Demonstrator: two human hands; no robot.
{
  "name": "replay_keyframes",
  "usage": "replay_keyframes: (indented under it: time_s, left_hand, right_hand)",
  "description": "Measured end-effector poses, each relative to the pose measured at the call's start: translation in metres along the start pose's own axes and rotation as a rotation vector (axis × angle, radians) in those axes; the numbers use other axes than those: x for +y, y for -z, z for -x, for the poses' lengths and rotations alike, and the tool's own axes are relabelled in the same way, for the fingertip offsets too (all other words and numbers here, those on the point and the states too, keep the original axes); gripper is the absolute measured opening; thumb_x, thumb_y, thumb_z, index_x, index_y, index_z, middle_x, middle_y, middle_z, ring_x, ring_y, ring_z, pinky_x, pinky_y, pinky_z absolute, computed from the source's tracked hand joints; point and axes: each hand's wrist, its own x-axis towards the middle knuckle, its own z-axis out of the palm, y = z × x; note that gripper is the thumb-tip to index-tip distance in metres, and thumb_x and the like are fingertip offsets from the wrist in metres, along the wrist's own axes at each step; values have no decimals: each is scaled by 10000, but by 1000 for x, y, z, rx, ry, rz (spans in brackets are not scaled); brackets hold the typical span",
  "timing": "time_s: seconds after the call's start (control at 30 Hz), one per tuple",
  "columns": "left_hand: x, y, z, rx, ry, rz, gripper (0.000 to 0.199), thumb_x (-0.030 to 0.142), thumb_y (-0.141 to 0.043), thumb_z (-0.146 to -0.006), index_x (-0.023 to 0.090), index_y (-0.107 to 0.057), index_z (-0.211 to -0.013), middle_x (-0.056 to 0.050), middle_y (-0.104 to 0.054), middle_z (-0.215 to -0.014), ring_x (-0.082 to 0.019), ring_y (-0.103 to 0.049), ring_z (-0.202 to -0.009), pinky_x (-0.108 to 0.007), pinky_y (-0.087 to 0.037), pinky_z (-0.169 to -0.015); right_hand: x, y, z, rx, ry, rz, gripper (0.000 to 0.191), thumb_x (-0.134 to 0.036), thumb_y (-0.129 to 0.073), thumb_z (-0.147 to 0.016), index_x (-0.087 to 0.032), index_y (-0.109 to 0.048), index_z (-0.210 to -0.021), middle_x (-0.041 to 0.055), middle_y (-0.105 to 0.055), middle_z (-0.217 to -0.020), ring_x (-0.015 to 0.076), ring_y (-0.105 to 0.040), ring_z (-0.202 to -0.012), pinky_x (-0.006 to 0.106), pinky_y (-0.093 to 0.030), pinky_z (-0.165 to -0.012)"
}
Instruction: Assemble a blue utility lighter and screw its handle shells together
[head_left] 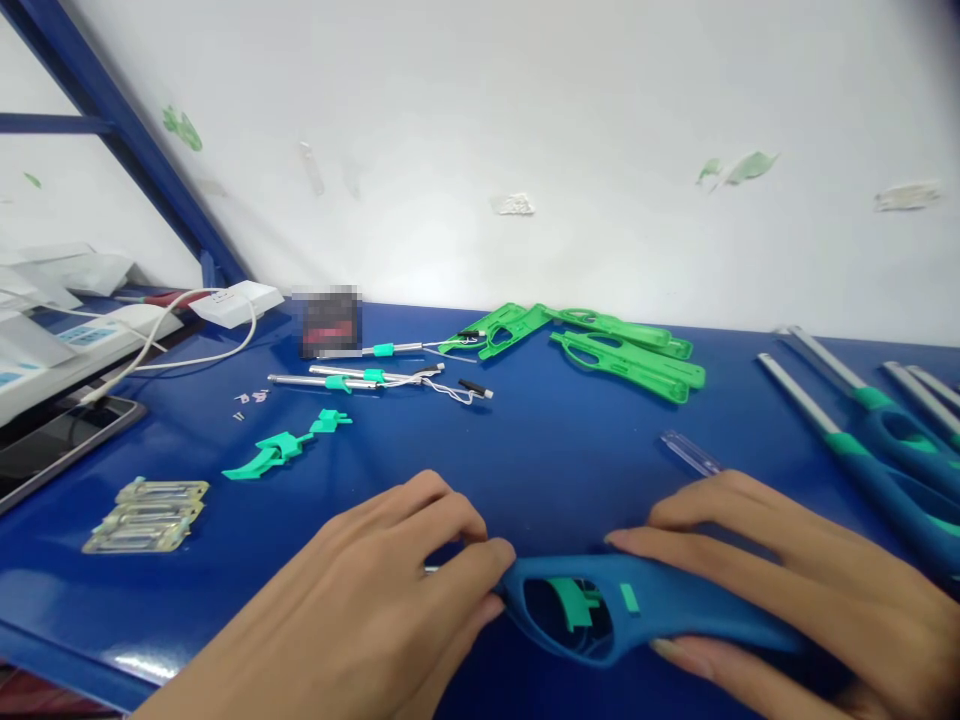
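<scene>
A blue lighter-shaped casing [675,597] lies across the front of the table, with a green trigger piece [574,603] showing in its oval opening. My left hand [405,580] pinches the casing's left end; a bit of metal shows between the fingers, mostly hidden. Around the casing's right part my right hand [795,570] is closed, thumb on the near side and fingers on the far side. Just beyond the right hand's fingers lies a clear plastic piece [690,453].
Blue lighters [862,460] with metal tubes lie at the right. Green half shells [630,365], wired metal rods [345,380], teal parts [277,452] and clear vials [146,517] are spread behind and left. A phone [67,440] and white cable sit far left.
</scene>
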Motion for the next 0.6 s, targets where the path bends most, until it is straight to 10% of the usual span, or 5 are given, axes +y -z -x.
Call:
replay_keyframes:
  time_s: [0.27, 0.6]
  left_hand:
    - [0, -1, 10, -150, 30, 23, 264, 63, -493, -1017, 254, -676, -1025, 0, -777, -1122, -246, -758, -1059, -507, -655, -986]
    - [-3, -6, 15, -220, 139, 53, 231, 161, -459, -1049, 303, -629, -1115, -10, -719, -1204, -284, -730, -1131, -504, -675, -875]
  right_hand:
    - [11, 2, 9, -65, 229, 130, 735, -364, -626, -1000, -378, -334, -1675, -12, -678, -1373, 284, -733, -1158, 537, -680, -913]
    - [3, 4, 0, -62, 212, 100, 486, -384, -626, -1014, -303, -541, -1486, -19, -688, -1292, 202, -725, -1110, 367, -621, -983]
